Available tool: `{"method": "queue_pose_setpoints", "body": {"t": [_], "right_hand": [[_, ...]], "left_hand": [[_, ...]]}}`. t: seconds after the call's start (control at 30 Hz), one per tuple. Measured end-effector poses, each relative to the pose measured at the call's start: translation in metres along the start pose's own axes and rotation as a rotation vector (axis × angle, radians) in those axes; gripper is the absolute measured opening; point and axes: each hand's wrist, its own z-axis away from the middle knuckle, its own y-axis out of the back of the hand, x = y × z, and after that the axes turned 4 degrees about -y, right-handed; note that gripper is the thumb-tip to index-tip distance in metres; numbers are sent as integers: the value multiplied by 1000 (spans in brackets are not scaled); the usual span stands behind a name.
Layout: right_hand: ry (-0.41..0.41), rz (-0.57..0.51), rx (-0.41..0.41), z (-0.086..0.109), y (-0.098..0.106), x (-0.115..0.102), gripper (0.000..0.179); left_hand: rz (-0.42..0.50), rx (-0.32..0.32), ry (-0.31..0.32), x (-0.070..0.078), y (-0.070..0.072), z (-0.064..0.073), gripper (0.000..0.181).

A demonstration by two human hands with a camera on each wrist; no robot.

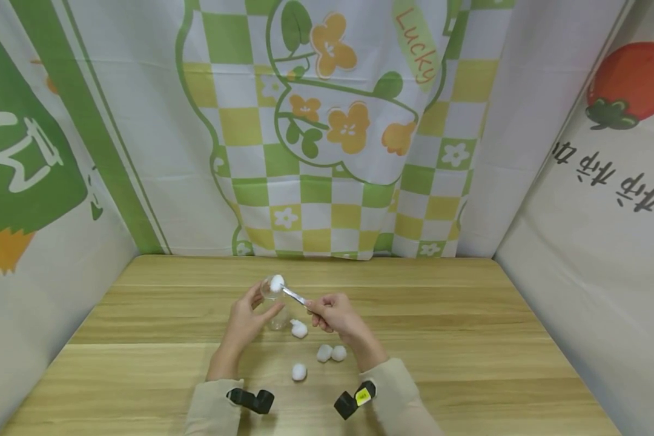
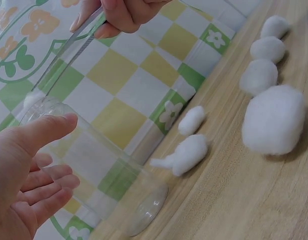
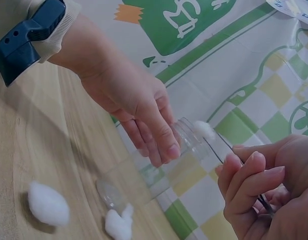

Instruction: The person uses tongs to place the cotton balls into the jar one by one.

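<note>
A clear plastic jar (image 1: 277, 316) stands upright on the table, its mouth uncovered. My left hand (image 1: 245, 321) holds it near the rim, with the thumb (image 2: 48, 131) on one side and fingers round the other. My right hand (image 1: 333, 313) pinches metal tweezers (image 1: 295, 296), whose tips hold a white cotton ball (image 1: 277, 283) at the jar's mouth. In the right wrist view that cotton ball (image 3: 204, 130) shows right at the rim. A cotton ball with a pulled-out wisp (image 1: 298, 329) lies beside the jar's base.
Two cotton balls (image 1: 331, 353) lie side by side below my right hand. Another cotton ball (image 1: 299, 372) is nearer the front, between the forearms. The wooden table (image 1: 441, 339) meets a patterned curtain (image 1: 327, 224) at the back.
</note>
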Motion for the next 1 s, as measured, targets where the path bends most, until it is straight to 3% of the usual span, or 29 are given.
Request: {"method": "queue_pose_setpoints", "body": {"t": [0.63,1.0], "right_hand": [[6,24,-9,7,4,1,26],[-12,5,23,8,14,14,27]], "left_hand": [[-14,-16,6,0,1,1,70],[-22,-10,-9,0,1,1,70]]}}
